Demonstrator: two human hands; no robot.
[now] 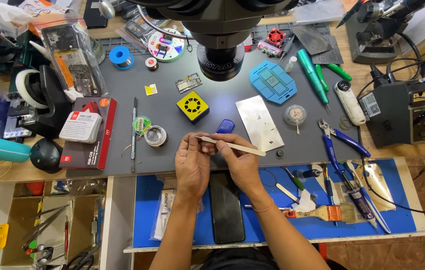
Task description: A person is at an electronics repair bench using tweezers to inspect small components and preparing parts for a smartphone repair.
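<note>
Both my hands meet over the front edge of the grey work mat (122,100). My right hand (240,160) holds a pair of slim metal tweezers (232,145) that lie nearly level, their wide end pointing right. My left hand (192,162) pinches at the tweezers' thin left tip; whatever sits there is too small to see. A blue plastic piece (225,126) lies just beyond my fingers. A black phone (226,207) rests face down on the blue mat (402,200) under my wrists.
A microscope head (221,55) hangs above the mat. A yellow cube (192,106), metal plate (259,122), solder tins (155,135), blue pliers (340,142) and a brush (322,213) lie around. A soldering station (412,112) stands right; an open tool drawer (47,230) lower left.
</note>
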